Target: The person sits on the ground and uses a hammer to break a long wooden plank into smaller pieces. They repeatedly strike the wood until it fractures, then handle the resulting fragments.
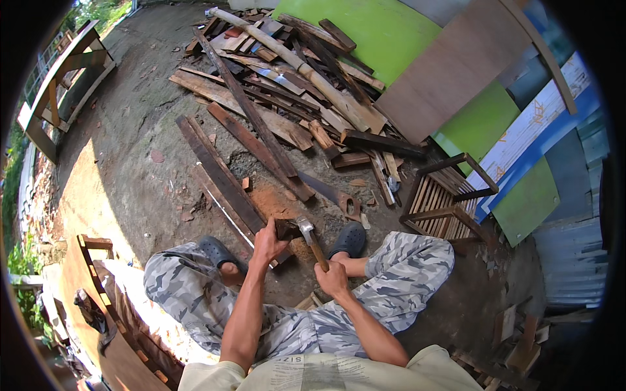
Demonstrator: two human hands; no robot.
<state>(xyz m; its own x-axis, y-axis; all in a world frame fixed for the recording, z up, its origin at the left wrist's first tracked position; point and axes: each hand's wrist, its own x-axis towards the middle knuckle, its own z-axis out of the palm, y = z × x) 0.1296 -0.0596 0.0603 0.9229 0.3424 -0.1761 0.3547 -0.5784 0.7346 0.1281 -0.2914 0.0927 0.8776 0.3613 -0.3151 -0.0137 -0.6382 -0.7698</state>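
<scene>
My right hand point(332, 277) is wrapped round the wooden handle of a claw hammer point(316, 251). The hammer's metal head is up, beside a short dark block of wood point(285, 229). My left hand point(266, 244) is closed on that block, its fingertips partly hidden. Under my left hand, long dark planks point(229, 189) lie on the ground, one with a white edge. Beyond the hammer rests a handsaw point(329, 192) with a wooden handle, next to reddish sawdust point(270, 201).
A heap of scrap timber point(293, 85) spreads ahead. A slatted wooden frame point(447, 202) stands at the right, near leaning green and brown boards point(456, 72). At the far left is a wooden bench-like frame point(65, 85); a curved wooden panel point(91, 319) lies near left.
</scene>
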